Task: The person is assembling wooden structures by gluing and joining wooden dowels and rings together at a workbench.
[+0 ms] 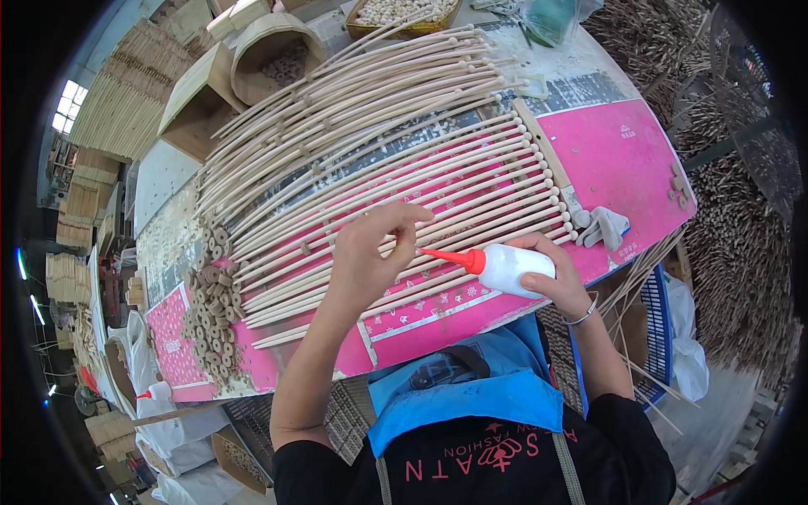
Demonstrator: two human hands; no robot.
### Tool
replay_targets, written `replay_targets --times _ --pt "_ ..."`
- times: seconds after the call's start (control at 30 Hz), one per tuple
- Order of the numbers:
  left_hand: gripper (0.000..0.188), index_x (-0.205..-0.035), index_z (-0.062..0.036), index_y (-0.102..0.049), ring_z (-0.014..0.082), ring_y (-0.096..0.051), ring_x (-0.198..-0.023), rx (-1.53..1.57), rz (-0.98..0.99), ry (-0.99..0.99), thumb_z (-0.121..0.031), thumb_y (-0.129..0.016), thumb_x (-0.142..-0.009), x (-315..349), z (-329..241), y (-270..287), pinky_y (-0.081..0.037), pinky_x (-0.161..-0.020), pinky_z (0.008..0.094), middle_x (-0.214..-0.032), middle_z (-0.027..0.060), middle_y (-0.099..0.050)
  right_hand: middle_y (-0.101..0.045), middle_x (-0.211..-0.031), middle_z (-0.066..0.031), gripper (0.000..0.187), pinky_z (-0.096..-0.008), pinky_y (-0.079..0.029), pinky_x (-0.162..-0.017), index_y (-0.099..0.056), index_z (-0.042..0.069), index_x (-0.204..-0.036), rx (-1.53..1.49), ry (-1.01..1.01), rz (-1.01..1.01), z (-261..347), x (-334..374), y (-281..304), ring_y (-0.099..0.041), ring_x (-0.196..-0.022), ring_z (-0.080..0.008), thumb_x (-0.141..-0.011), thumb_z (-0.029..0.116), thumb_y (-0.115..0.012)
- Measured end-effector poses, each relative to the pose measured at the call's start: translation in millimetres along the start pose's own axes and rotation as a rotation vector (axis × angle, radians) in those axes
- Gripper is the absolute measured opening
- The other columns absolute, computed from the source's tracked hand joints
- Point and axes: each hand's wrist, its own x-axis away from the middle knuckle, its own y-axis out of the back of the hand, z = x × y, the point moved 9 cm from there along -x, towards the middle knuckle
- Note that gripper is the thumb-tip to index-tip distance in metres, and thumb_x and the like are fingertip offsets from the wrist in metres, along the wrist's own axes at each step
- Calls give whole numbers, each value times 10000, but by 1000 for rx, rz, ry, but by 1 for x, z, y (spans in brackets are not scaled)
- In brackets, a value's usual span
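My right hand (551, 273) is wrapped around a white squeeze bottle (515, 270) with a red nozzle. The bottle lies nearly level, its thin tip pointing left toward my left hand (370, 248). That hand is over the rods with its fingers bent close to the nozzle tip; whatever they may hold is too small to make out. Below both hands, a row of thin wooden rods (454, 186) lies side by side on a pink sheet (593, 156). Their round ball ends line up at the right along a wooden strip (543, 151). Small wooden rings (305, 248) sit on some rods.
Loose wooden rings (215, 316) are heaped at the table's left. More rods (362, 105) lie beyond the row. A wooden tub (273, 55) and a tray of balls (404, 13) stand at the back. A whitish crumpled glove (603, 227) rests at right, near a blue basket (655, 311).
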Motion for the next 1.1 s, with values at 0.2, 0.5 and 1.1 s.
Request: replay_targets --times 0.2,0.5,1.1 --pt "196 -1212 -11 -688 99 -688 -840 295 -34 218 -76 -659 -1029 4 17 7 -537 -835 267 -867 41 -704 -682 -1200 -92 723 -297 -545 -894 -580 42 -1368 -332 -140 21 -21 0 -4 -676 -1084 -160 -874 542 -747" --pt "386 -1286 -33 -680 164 -716 -1066 161 -129 -57 48 -732 -912 -2 -16 -1 -572 -954 322 -1165 72 -724 -681 -1220 -128 884 -280 -592 -766 -509 12 -1454 -402 -245 46 -34 0 -14 -707 -1017 -170 -876 648 -717" --pt "430 -1190 -46 -739 214 -710 -857 -3 243 -254 125 -696 -798 -28 -68 -57 -526 -812 348 -1005 74 -778 -687 -1213 -74 753 -287 -540 -877 -585 25 -1416 -533 -291 150 -60 43 14 -671 -1077 -147 -902 554 -738"
